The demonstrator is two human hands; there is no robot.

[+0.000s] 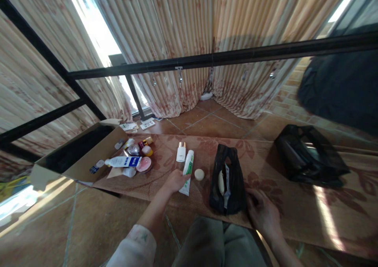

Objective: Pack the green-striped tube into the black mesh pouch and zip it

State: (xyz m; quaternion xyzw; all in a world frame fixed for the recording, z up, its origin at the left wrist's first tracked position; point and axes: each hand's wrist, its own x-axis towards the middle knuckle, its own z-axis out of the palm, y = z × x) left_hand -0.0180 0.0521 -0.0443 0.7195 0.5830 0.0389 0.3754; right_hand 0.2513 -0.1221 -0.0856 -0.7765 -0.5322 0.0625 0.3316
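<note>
My left hand [178,180] has its fingers closed around the lower middle of a white-and-green squeeze tube [188,164]. Just beyond the tube stands a white bottle [181,153] with a gold-coloured cap. A small round cream-coloured item [199,175] lies to the tube's right. The black mesh bag [215,194] gapes at the top, showing a pale item and a white packet inside. At the bag's right side is my right hand [265,213], its curled fingers against the mesh; they are partly in shadow.
Cosmetics [144,147], including a white-and-blue tube and a pink round case, are piled at the left beside a cardboard box [103,151]. Another black mesh bag [310,156] sits at the right. A patterned cloth [265,152] covers the bench; a black metal rail [236,56] crosses behind.
</note>
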